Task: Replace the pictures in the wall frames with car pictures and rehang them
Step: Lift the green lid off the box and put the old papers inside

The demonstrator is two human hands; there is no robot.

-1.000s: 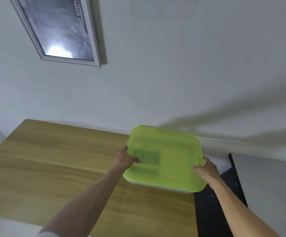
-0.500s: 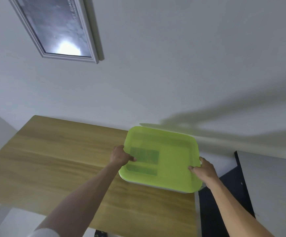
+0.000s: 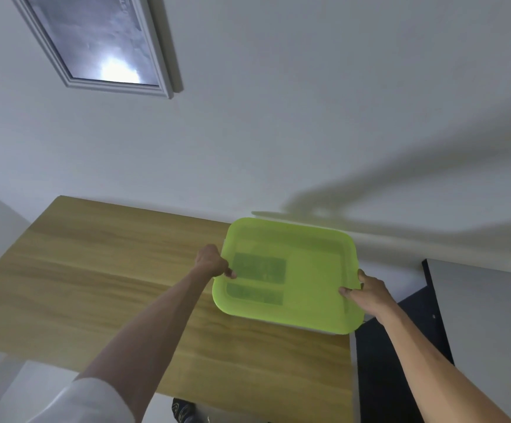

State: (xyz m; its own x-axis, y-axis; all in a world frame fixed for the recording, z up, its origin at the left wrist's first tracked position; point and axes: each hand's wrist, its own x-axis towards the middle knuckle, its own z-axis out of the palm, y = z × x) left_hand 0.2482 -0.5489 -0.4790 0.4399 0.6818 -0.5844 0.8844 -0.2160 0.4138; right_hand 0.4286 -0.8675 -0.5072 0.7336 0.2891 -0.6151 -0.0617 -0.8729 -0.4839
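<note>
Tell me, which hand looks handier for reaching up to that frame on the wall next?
Probably the left. The frame hangs up on the left, above the wooden table, on the left hand's side. The right hand would have to cross over. Both now grip the green lid, so one must let go first.

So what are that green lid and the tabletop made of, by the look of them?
The green lid looks like translucent plastic: dark shapes show through it. The tabletop shows matte wood grain, though whether solid wood or laminate cannot be told.
</note>
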